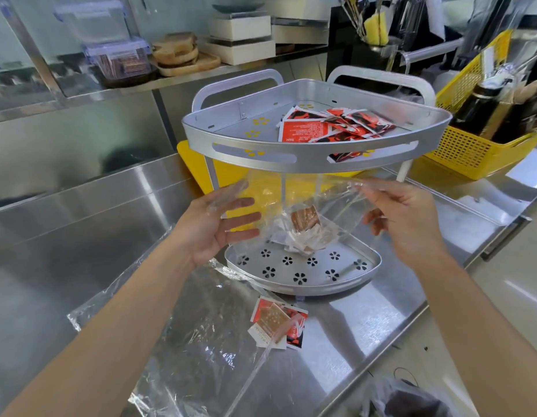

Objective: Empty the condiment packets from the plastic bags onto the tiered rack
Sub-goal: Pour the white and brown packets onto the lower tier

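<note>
A silver two-tier corner rack [315,159] stands on the steel counter. Its top tier holds several red, black and white condiment packets [330,126]. Between the tiers I hold a clear plastic bag [330,203] stretched wide at its top edge. My left hand [219,224] grips its left side and my right hand [405,218] pinches its right side. Brown and white packets [303,230] bunch at the bag's bottom, just above the lower tier [303,270], which has flower-shaped holes.
A flattened clear bag [183,341] lies on the counter near me, with a few red and white packets [276,322] beside it. A yellow basket [477,139] with bottles stands at right. A yellow board lies behind the rack. Another bag [411,398] sits at the counter's near edge.
</note>
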